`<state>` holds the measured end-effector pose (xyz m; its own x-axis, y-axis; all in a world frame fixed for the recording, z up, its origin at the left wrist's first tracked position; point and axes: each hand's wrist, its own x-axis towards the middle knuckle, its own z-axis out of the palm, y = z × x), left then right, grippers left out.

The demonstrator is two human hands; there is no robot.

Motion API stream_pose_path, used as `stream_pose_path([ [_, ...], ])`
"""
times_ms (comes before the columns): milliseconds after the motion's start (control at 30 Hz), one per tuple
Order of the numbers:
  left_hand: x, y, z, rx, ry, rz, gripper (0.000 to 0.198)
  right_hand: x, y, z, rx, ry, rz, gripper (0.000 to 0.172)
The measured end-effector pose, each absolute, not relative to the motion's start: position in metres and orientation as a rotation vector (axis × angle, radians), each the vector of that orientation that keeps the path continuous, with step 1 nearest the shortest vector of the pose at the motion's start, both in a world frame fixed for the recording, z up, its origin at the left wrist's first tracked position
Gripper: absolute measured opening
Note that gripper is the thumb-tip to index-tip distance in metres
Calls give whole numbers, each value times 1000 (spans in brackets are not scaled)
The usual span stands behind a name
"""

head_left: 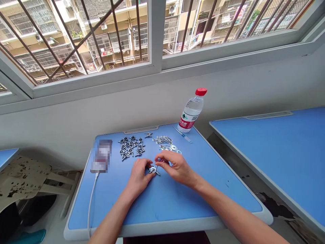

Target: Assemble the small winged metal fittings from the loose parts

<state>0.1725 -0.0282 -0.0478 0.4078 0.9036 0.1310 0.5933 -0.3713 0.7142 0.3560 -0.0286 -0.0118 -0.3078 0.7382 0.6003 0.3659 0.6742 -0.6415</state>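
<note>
My left hand (pixel 140 174) rests on the blue desk and pinches a small metal part (pixel 153 169) with a round hub and short thin arms. Across from it, my right hand (pixel 176 166) is closed on a small screwdriver-like tool (pixel 159 159), whose thin shaft points down at that part; the fingers hide most of it. Several similar metal parts with dark round centres (pixel 130 145) lie in a group beyond my left hand. Behind my right hand are a pile of small silver links (pixel 162 139) and some flat metal discs (pixel 174 147).
A thin screwdriver (pixel 185 136) lies near an upright water bottle (pixel 191 113) with a red cap. At the desk's left edge is a phone (pixel 102 156) with a white cable (pixel 92 200). Another blue desk (pixel 284 145) stands at the right, and a barred window is ahead.
</note>
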Motion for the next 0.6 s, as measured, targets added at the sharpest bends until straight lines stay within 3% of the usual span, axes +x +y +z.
stream_pose_path([
  [600, 172, -30, -52, 2129, 1285, 710, 28, 353, -27, -22, -874, -1899, 497, 8],
])
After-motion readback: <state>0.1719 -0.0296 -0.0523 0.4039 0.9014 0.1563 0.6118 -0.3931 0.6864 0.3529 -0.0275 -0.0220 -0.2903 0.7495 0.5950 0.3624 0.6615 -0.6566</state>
